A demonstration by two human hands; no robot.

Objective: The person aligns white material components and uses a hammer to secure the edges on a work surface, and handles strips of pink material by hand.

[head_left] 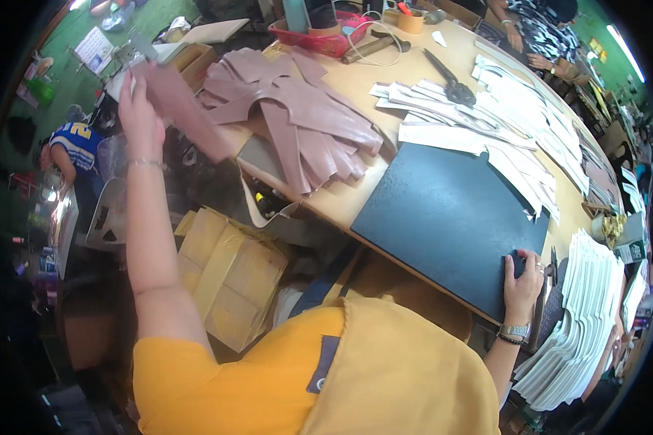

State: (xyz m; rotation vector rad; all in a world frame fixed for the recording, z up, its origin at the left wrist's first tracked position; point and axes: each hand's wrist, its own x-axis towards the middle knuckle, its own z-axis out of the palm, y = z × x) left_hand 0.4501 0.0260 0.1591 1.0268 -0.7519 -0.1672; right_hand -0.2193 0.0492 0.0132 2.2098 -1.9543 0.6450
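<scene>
My left hand (pixel 139 119) is raised at the far left, its fingers closed on a mauve leather strip (pixel 185 109) that hangs over the table's left edge. The strip is slightly blurred. A fanned pile of similar mauve leather pieces (pixel 290 116) lies on the table to the right of it. My right hand (pixel 524 286) rests at the near right corner of a black cutting board (pixel 442 217), thumb and forefinger apart, with nothing visible in it. Close beside its fingers is a thin pointed tool (pixel 553 262).
White-backed cut pieces (pixel 450 119) overlap the board's far edge, with dark shears (pixel 453 87) on them. A wooden-handled hammer (pixel 370 51) lies near a red basket (pixel 326 43). Stacked white pieces (pixel 577 326) stand right. Below the table is a taped carton (pixel 228 272). Other people work nearby.
</scene>
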